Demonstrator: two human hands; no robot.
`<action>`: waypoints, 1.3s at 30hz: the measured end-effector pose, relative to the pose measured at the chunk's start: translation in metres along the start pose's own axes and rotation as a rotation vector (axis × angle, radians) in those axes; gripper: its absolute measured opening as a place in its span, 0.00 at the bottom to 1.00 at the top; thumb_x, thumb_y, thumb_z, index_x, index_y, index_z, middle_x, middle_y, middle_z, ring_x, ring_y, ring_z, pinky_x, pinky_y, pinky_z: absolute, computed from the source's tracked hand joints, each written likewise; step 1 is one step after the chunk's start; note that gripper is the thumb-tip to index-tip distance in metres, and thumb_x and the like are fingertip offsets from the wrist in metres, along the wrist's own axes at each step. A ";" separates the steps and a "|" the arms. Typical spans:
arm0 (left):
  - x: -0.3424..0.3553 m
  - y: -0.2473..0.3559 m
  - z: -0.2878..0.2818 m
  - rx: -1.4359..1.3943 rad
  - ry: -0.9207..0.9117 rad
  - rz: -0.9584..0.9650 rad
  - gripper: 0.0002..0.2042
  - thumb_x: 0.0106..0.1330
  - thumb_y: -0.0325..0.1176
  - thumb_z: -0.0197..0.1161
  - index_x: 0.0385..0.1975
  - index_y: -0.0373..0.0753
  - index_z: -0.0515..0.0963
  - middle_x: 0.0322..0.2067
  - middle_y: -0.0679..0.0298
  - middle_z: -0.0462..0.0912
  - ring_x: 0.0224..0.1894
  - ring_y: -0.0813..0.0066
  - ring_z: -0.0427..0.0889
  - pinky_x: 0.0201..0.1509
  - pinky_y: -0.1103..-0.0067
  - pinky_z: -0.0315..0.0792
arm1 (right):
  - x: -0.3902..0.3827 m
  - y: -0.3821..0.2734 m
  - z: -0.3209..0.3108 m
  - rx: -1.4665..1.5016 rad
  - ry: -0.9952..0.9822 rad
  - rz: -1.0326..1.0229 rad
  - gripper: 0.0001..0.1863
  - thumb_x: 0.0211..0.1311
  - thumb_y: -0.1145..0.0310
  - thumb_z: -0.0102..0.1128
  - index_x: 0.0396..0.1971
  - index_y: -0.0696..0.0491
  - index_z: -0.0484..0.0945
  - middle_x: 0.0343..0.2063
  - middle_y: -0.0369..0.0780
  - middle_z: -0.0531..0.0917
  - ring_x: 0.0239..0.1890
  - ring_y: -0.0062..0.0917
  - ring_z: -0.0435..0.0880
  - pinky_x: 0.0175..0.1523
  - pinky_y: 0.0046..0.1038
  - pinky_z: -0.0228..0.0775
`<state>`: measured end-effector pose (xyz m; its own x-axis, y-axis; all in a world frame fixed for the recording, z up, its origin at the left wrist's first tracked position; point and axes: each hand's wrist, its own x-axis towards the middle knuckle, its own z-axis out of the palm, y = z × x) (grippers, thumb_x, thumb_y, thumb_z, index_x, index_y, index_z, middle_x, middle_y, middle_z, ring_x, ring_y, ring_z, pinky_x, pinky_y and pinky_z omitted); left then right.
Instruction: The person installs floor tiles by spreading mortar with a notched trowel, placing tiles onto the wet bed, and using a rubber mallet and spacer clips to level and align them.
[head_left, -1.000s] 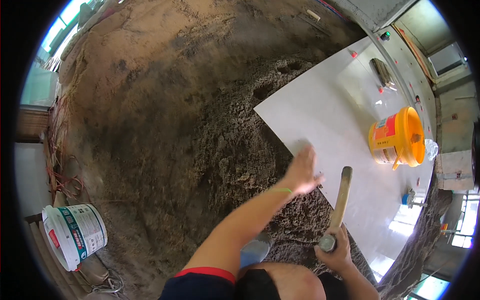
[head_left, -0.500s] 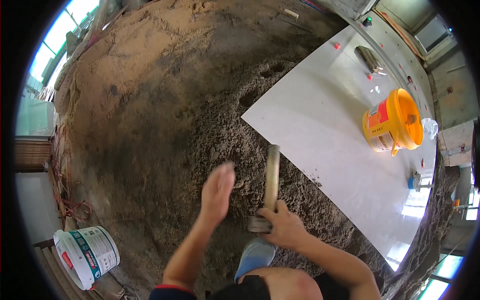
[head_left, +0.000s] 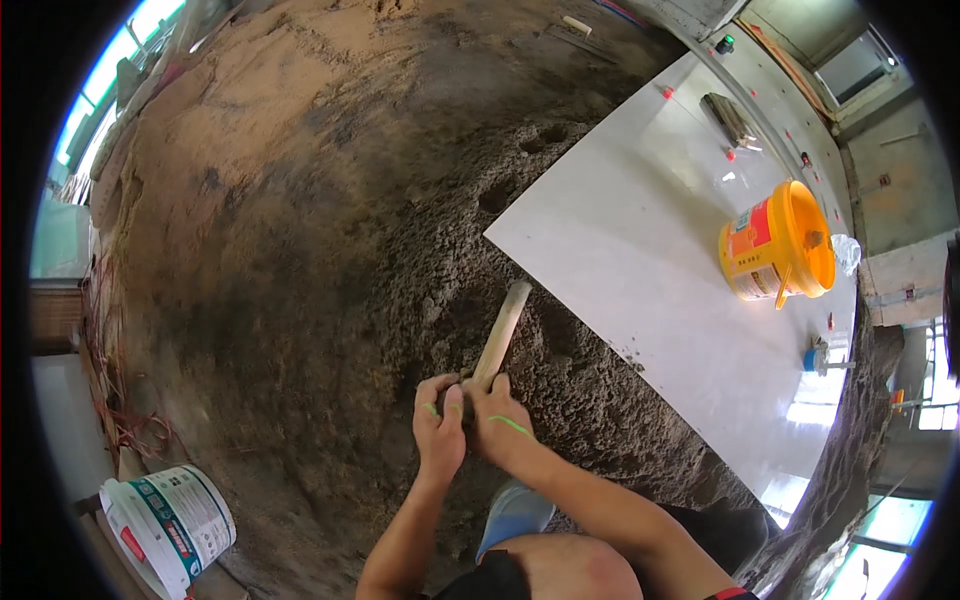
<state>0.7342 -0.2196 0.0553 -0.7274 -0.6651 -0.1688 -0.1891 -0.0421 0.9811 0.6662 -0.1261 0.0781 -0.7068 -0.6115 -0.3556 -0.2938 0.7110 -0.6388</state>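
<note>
A mallet with a pale wooden handle (head_left: 502, 335) is between my hands, its handle slanting up and right toward the corner of a large pale tile (head_left: 640, 230). My right hand (head_left: 500, 420) is closed round the mallet's lower end. Beside it, my left hand (head_left: 438, 428) curls its fingers against the same end. The two hands mostly cover the dark mallet head. Beneath them lies rough grey mortar (head_left: 600, 400), running along the tile's edge. A thin green light line crosses both hands.
A yellow bucket (head_left: 755, 250) stands on the tile, with a bundle of thin strips (head_left: 730, 120) beyond it. At lower left a white bucket (head_left: 185, 525) lies tilted. Brown sand (head_left: 270, 90) spreads at the far left. A trowel (head_left: 580, 42) lies at the back.
My left hand, held apart from the mallet before, has come over to its head end. The mallet has shifted left with my right hand, and its handle now tilts.
</note>
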 end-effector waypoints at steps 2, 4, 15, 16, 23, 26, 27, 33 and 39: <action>-0.009 -0.009 -0.010 -0.103 0.107 -0.101 0.07 0.74 0.29 0.53 0.43 0.32 0.75 0.40 0.59 0.75 0.41 0.66 0.75 0.50 0.72 0.70 | -0.007 -0.010 0.012 -0.001 -0.055 0.020 0.26 0.56 0.68 0.64 0.57 0.43 0.69 0.45 0.53 0.67 0.38 0.55 0.81 0.43 0.48 0.78; 0.011 -0.019 0.004 0.014 0.132 0.019 0.06 0.74 0.28 0.53 0.41 0.32 0.75 0.39 0.59 0.75 0.41 0.66 0.75 0.49 0.72 0.69 | 0.001 -0.015 0.007 0.005 -0.068 0.067 0.24 0.59 0.68 0.60 0.56 0.43 0.68 0.46 0.53 0.67 0.39 0.55 0.81 0.44 0.48 0.78; 0.036 -0.018 0.017 0.049 0.160 0.084 0.05 0.71 0.26 0.55 0.39 0.32 0.76 0.39 0.58 0.76 0.41 0.64 0.76 0.48 0.71 0.70 | 0.018 -0.005 0.014 0.027 0.005 0.107 0.28 0.54 0.74 0.64 0.55 0.45 0.65 0.45 0.57 0.66 0.39 0.59 0.79 0.41 0.50 0.77; 0.033 -0.017 0.016 0.075 0.110 0.064 0.05 0.71 0.26 0.55 0.38 0.32 0.77 0.39 0.58 0.76 0.41 0.63 0.76 0.48 0.71 0.70 | 0.015 0.004 0.025 0.021 0.074 0.100 0.26 0.54 0.73 0.64 0.53 0.47 0.64 0.44 0.57 0.66 0.38 0.59 0.79 0.40 0.50 0.77; 0.027 -0.013 0.002 0.059 0.197 0.081 0.04 0.68 0.21 0.55 0.36 0.31 0.78 0.36 0.59 0.76 0.40 0.65 0.76 0.48 0.74 0.71 | 0.001 -0.017 0.037 0.124 0.026 0.032 0.24 0.64 0.72 0.55 0.59 0.43 0.64 0.44 0.57 0.67 0.35 0.58 0.80 0.38 0.46 0.78; 0.036 -0.020 0.012 0.035 0.175 0.044 0.05 0.68 0.21 0.55 0.37 0.32 0.78 0.39 0.60 0.75 0.40 0.66 0.76 0.48 0.72 0.71 | 0.011 -0.007 0.026 0.165 0.029 0.075 0.23 0.65 0.69 0.54 0.59 0.44 0.64 0.46 0.56 0.66 0.39 0.59 0.79 0.43 0.48 0.76; 0.034 -0.019 0.012 0.001 0.133 -0.020 0.05 0.69 0.21 0.55 0.37 0.32 0.78 0.40 0.60 0.75 0.40 0.67 0.76 0.48 0.72 0.71 | 0.007 -0.005 0.022 0.166 0.035 0.085 0.23 0.65 0.69 0.54 0.59 0.44 0.64 0.46 0.56 0.66 0.39 0.59 0.79 0.43 0.48 0.76; 0.010 -0.019 0.002 0.021 0.176 0.074 0.05 0.67 0.19 0.54 0.37 0.32 0.78 0.40 0.61 0.74 0.41 0.69 0.76 0.47 0.74 0.71 | -0.005 -0.003 0.035 0.161 -0.050 0.071 0.30 0.61 0.70 0.59 0.63 0.44 0.62 0.44 0.57 0.65 0.34 0.60 0.78 0.39 0.48 0.76; 0.026 -0.019 0.010 -0.065 0.048 -0.127 0.03 0.70 0.20 0.53 0.35 0.32 0.74 0.40 0.61 0.73 0.43 0.68 0.75 0.50 0.71 0.71 | 0.007 -0.003 0.013 0.204 0.006 0.085 0.30 0.58 0.72 0.60 0.62 0.45 0.62 0.44 0.57 0.64 0.34 0.60 0.77 0.40 0.48 0.76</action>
<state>0.7127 -0.2287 0.0311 -0.6676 -0.6862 -0.2889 -0.2332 -0.1758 0.9564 0.6705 -0.1369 0.0683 -0.7277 -0.5498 -0.4102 -0.0974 0.6748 -0.7316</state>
